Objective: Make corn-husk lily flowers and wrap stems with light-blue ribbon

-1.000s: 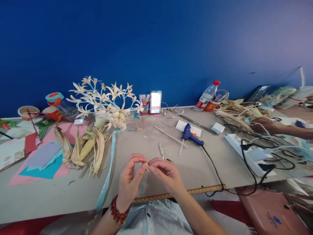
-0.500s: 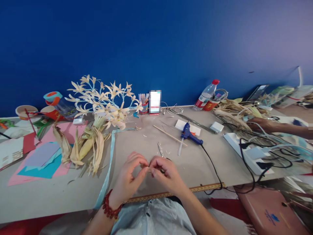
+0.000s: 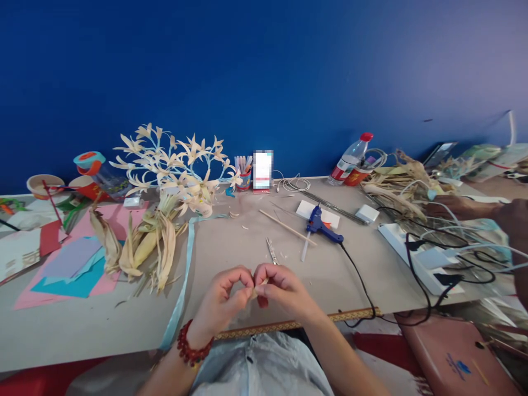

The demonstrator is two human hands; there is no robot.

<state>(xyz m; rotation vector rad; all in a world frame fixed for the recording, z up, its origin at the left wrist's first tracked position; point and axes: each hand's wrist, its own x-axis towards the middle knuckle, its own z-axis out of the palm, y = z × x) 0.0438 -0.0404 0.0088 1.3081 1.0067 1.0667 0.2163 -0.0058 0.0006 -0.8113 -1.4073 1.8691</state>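
Observation:
My left hand (image 3: 223, 294), with a red bead bracelet on the wrist, and my right hand (image 3: 286, 291) meet above the table's front edge. Their fingertips pinch a small pale piece of corn husk (image 3: 259, 286) between them; most of it is covered by the fingers. Just beyond my right hand lie small scissors (image 3: 271, 251), blades pointing away and handles hidden. A thin wooden stick (image 3: 284, 225) and a blue glue gun (image 3: 317, 223) with a clear glue stick rest further back. Cream husk flowers on pale blue stems (image 3: 181, 165) stand at the back left.
Dried corn husks (image 3: 144, 250), coloured paper (image 3: 68, 275) and a light blue ribbon (image 3: 186, 269) lie left. A phone (image 3: 263, 170) stands against the wall. Right are a bottle (image 3: 350, 159), a power strip (image 3: 416, 258) with tangled cords, and another person's hand (image 3: 454, 206).
My hands have shifted slightly nearer and changed their pinch, showing a bit more of the husk piece. At the right, the other person's arm has moved.

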